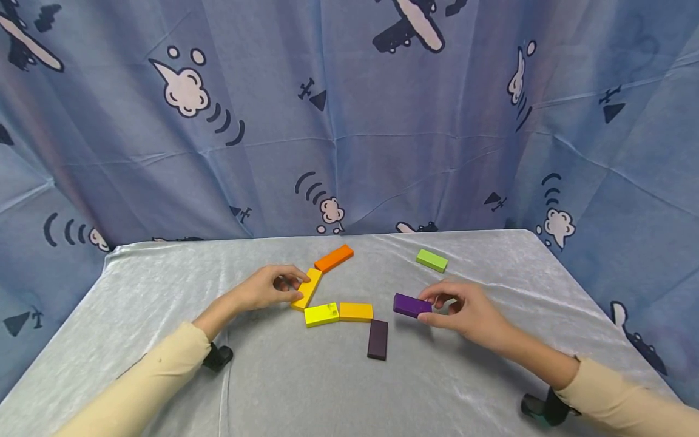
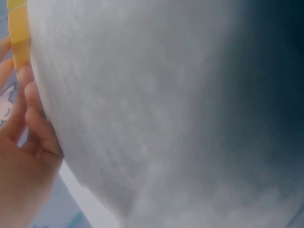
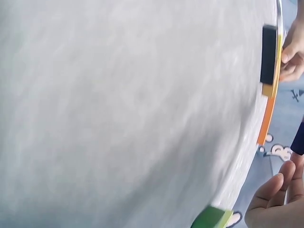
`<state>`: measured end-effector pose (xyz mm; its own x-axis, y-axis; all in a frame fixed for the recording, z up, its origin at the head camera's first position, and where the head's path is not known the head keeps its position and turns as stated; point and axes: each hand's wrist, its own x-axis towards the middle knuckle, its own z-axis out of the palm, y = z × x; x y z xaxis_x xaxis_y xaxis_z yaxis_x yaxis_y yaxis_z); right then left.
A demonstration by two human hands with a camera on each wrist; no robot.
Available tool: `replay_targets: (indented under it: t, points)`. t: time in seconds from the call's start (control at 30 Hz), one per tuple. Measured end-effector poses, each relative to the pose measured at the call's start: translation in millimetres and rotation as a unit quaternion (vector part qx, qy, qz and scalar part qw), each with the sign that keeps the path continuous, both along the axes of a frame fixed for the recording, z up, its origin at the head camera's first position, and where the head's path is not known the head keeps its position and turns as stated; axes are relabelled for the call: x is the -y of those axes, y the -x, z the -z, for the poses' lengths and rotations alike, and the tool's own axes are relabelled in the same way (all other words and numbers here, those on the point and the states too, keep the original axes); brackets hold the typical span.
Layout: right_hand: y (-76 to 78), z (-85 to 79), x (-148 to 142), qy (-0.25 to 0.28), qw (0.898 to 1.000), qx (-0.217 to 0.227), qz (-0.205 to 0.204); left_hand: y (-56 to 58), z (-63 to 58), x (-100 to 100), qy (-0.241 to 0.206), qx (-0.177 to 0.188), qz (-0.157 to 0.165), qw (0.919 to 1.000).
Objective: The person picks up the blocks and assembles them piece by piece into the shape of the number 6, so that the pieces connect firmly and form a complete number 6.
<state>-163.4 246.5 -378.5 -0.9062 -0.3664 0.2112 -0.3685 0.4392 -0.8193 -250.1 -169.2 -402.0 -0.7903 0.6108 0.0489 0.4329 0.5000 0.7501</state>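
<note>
My left hand (image 1: pixel 273 286) holds a golden-yellow block (image 1: pixel 310 287) by its left side, thumb at the near part and fingers at the far part. This block stands at a slant, its far end by an orange block (image 1: pixel 334 259) and its near end by a bright yellow block (image 1: pixel 321 315). In the left wrist view the fingers (image 2: pixel 35 102) reach up to the yellow block. To the right, my right hand (image 1: pixel 464 306) pinches a purple block (image 1: pixel 411 305) between thumb and fingers, above the cloth. The purple block's dark end (image 3: pixel 298 140) shows at the right wrist view's edge.
A yellow-orange block (image 1: pixel 356 312) lies end to end with the bright yellow one. A dark plum block (image 1: pixel 378 340) points toward me from its right end. Farther back on the right is a lime-green block (image 1: pixel 432 260). A patterned blue curtain (image 1: pixel 360 121) hangs behind the cloth-covered table (image 1: pixel 295 388).
</note>
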Motion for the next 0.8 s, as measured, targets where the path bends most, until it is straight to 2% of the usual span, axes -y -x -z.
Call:
replay_targets:
  t: [0.33,0.8]
  points:
    - [-6.0,3.7,22,0.012,0.999,-0.003,-0.044,-0.1,-0.3,-1,0.003,0.001,-0.003,1.0]
    - [-15.4,7.1,46,0.027,0.995,0.019,-0.091,0.1,-0.7,-1,0.002,0.006,-0.002,1.0]
